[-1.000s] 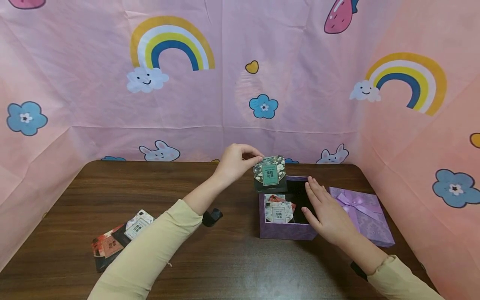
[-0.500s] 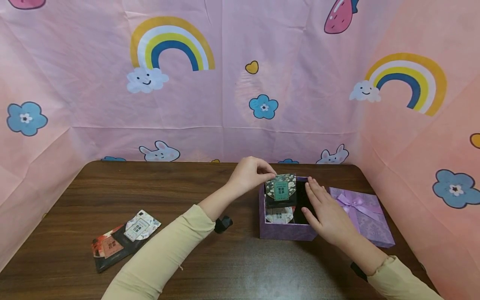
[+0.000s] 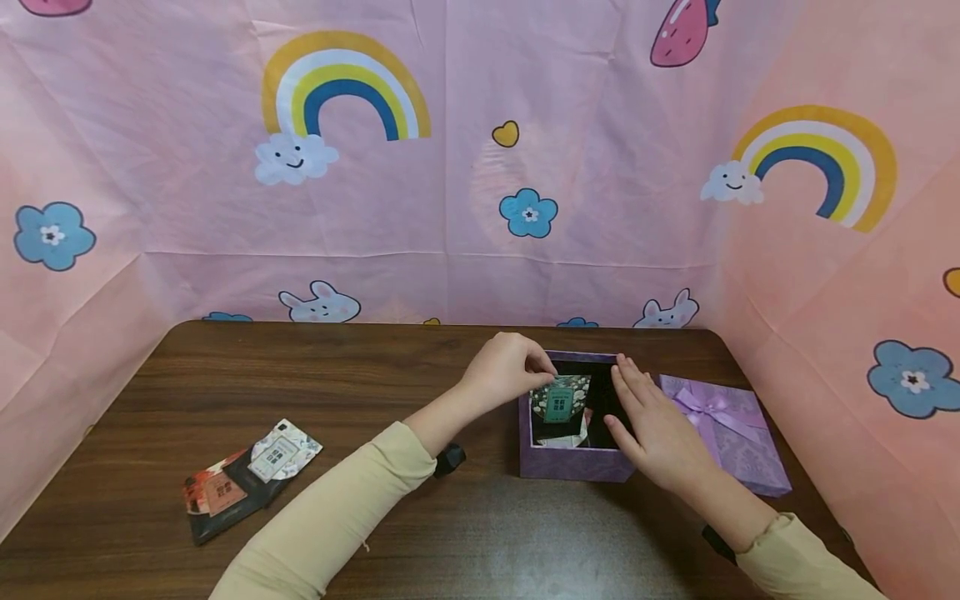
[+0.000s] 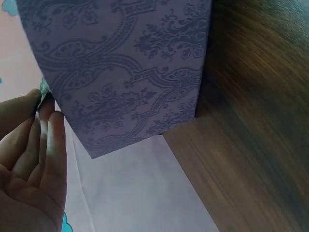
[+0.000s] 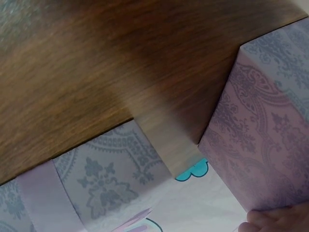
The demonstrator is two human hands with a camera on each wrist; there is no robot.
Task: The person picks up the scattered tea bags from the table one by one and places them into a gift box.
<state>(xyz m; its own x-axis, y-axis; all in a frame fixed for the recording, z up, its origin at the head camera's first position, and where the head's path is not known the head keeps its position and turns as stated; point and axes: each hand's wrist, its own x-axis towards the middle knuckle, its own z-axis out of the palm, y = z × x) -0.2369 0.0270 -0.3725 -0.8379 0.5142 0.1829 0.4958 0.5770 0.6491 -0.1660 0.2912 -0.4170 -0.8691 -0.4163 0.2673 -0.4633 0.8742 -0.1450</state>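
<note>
A flat sachet [image 3: 559, 408] is pinched by the left hand [image 3: 504, 371] at the mouth of the damask-patterned box [image 3: 576, 465]. Its wall is touched by the straight-fingered right hand [image 3: 663, 429]

A pink printed cloth [image 3: 450, 192] encloses the brown wood-grained table [image 3: 465, 533] on three sides; prints beyond the table's far edge include a rainbow [image 3: 345, 62], a yellow heart [image 3: 506, 133] and a blue flower [image 3: 517, 214].

A box [image 3: 576, 465] with packets [image 3: 560, 408] inside sits on the table [image 3: 375, 375], its lid [image 3: 738, 446] to the right. 2 more packets [image 3: 252, 479] overlap on the left. Cloth [image 3: 450, 258] hangs on the far side.
</note>
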